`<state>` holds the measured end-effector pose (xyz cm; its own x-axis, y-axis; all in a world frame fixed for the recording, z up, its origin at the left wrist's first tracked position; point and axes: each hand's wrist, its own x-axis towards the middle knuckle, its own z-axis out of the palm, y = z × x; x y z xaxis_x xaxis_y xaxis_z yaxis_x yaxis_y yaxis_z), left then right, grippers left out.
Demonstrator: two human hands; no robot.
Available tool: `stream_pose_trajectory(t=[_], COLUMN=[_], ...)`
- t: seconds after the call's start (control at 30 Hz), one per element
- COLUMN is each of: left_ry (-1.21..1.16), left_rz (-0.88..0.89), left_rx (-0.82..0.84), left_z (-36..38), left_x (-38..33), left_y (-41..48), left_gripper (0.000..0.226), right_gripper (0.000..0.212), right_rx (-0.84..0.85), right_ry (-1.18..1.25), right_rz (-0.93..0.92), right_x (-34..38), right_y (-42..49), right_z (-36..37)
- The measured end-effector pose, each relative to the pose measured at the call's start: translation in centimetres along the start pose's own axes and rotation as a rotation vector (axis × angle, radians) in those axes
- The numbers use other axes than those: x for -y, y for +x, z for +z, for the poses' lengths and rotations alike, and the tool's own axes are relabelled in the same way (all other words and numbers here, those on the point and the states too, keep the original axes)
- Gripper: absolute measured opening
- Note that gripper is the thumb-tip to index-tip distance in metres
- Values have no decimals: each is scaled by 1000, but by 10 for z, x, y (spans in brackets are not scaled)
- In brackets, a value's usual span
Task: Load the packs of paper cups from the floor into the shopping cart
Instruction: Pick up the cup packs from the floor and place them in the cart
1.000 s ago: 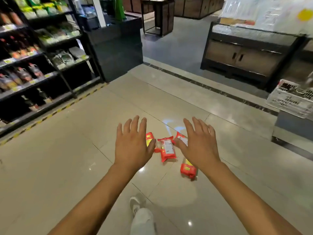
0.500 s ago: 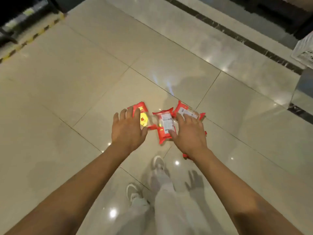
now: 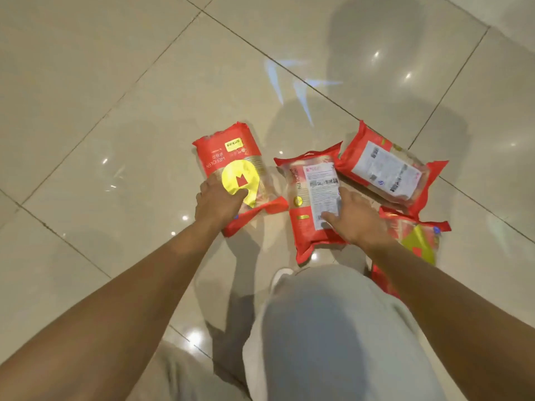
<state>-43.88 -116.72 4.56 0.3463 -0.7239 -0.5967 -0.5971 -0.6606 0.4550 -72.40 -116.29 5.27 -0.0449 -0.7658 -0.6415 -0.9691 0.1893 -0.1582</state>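
Packs of paper cups, four, all on the tiled floor (image 3: 115,96). My left hand (image 3: 220,204) grips the left pack (image 3: 228,160), fingers curled over its edge. My right hand (image 3: 353,221) rests on the middle pack (image 3: 301,198), fingers straight. Far right pack (image 3: 382,169) and near right pack (image 3: 417,238) lie untouched.
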Motion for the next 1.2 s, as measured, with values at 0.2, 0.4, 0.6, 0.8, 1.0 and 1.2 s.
stream_pose_trajectory(t=[0.2,0.4,0.6,0.8,1.0,1.2], left_ry=[-524,-744,-636,-728,-794,-828], left_rz=[-214,-246,-143,-31,70,97], left_rx=[-37,-7,-136,-316,-481,-744], left_z=[57,57,-44,-226,-418,-527], left_x=[43,58,71,-1,-52,-45], left_y=[92,100,0,-226,-469,-691], left_gripper=[111,96,87,81,67,90], right_gripper=[94,78,74,90,92,87], right_rx=[68,18,-127,-204,-256,-208], right_ry=[619,886,780,756,843,866], right_rz=[130,231,30,-243,-482,-788], right_x=[-39,-24,40,122,201,256], right_y=[89,88,-15,-198,-433,-639], right_z=[60,65,-18,-183,-343,-415])
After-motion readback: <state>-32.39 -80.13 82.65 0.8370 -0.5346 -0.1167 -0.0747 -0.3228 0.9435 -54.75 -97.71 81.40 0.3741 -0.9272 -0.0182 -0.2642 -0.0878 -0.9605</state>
